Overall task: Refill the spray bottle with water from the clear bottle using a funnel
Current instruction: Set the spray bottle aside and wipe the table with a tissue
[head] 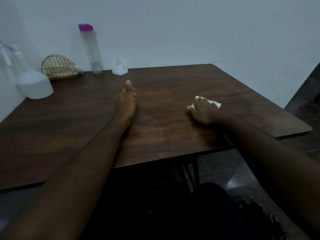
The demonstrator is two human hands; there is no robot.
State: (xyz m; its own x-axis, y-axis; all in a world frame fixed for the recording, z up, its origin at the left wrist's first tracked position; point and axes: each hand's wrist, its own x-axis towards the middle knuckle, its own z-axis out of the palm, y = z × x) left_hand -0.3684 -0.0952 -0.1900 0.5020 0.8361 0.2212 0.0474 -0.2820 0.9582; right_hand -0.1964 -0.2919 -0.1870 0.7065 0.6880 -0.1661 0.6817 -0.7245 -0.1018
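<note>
**Q:** Where are the task's things?

**A:** The spray bottle [32, 84] is at the far left of the frame, blurred, near the table [173, 78] edge. The clear bottle [91, 49] stands capped in the upper left by the wall. The funnel [119, 68] sits just right of it, wide mouth down and spout up. All three are well apart from my hands. I judge they are kept at the back so the middle stays free.

**Q:** And your hands?

**A:** My right hand [202, 110], right of centre, lies flat, its straight fingers pressing a white tissue [215, 103] to the table, probably to wipe drips. My left hand [126, 103], at centre, rests on its edge with the thumb up and the fingers straight. It holds nothing.

**Q:** What stage is this?

**A:** The cap is on and the funnel is not seated in either bottle. I cannot tell the water level.
</note>
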